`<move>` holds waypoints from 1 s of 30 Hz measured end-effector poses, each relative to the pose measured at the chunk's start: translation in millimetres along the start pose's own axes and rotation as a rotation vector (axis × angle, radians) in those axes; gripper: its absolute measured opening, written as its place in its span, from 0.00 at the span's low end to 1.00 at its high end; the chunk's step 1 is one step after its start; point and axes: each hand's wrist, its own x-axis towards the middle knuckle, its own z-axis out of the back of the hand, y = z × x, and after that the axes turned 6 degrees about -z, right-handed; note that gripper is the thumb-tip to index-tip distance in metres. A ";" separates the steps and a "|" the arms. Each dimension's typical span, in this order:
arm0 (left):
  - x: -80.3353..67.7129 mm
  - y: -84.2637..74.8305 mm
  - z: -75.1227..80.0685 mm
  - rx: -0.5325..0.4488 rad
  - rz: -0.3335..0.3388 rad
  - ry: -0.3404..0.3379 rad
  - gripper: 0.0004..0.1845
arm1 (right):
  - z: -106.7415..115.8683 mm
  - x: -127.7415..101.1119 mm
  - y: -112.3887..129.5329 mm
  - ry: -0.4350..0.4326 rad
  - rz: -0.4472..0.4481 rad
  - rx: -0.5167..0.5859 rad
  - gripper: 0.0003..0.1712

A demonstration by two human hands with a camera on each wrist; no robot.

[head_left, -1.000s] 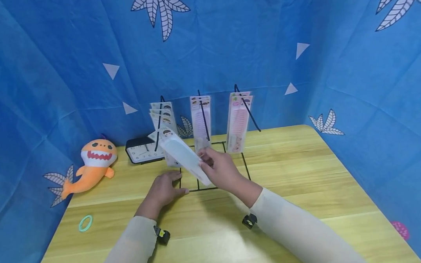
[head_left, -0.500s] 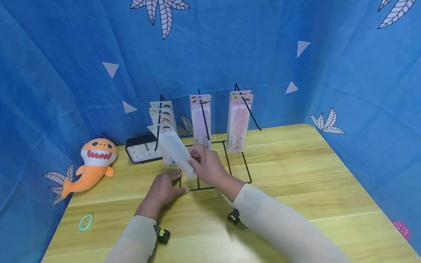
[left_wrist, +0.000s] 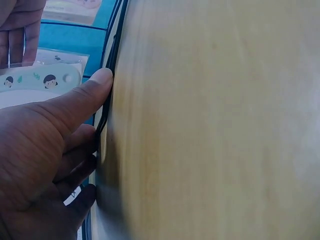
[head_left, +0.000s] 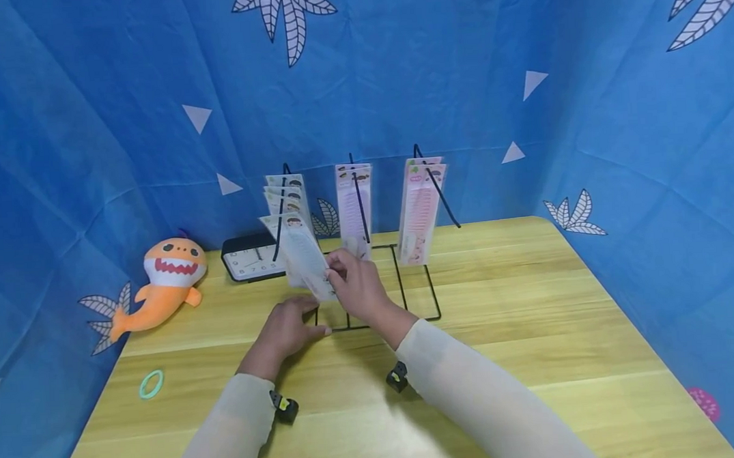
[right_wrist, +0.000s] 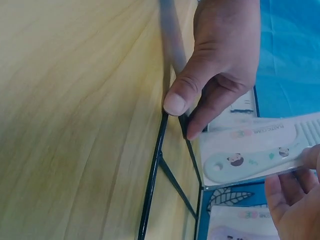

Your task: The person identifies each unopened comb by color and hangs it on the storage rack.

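My right hand (head_left: 360,287) pinches the lower end of a packaged pale-green comb (head_left: 307,257), which hangs tilted at the front of the left hook of a black wire rack (head_left: 434,293). In the right wrist view the comb's handle (right_wrist: 250,162) bears small printed faces. Several similar green packs (head_left: 296,192) hang behind it. My left hand (head_left: 285,331) holds the rack's front left corner, its thumb (left_wrist: 90,92) against the wire and its fingertips along the other bar. Purple comb packs (head_left: 348,213) hang on the middle hook and pink ones (head_left: 417,210) on the right.
A black-framed clock (head_left: 245,263) stands behind the rack on the left. Further left lies an orange shark plush (head_left: 169,285), with a mint-green ring (head_left: 151,384) nearer on the wooden table (head_left: 531,331). Blue patterned cloth (head_left: 434,69) surrounds the table's back and sides.
My right hand has moved left and slightly back with the green comb pack, which has swung from a strong slant to a steeper hang. The left hand has stayed at the rack's corner.
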 end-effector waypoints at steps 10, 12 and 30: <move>0.9 -1.3 1.1 0.006 0.001 0.006 0.37 | -3.8 0.2 0.7 -0.001 -0.008 -0.005 0.09; 0.7 -1.0 1.1 0.010 -0.008 0.002 0.37 | -6.2 0.3 1.1 0.005 -0.009 -0.008 0.09; -0.4 1.4 -2.0 0.051 -0.043 -0.030 0.35 | -17.0 -1.2 -2.4 -0.011 -0.017 -0.024 0.08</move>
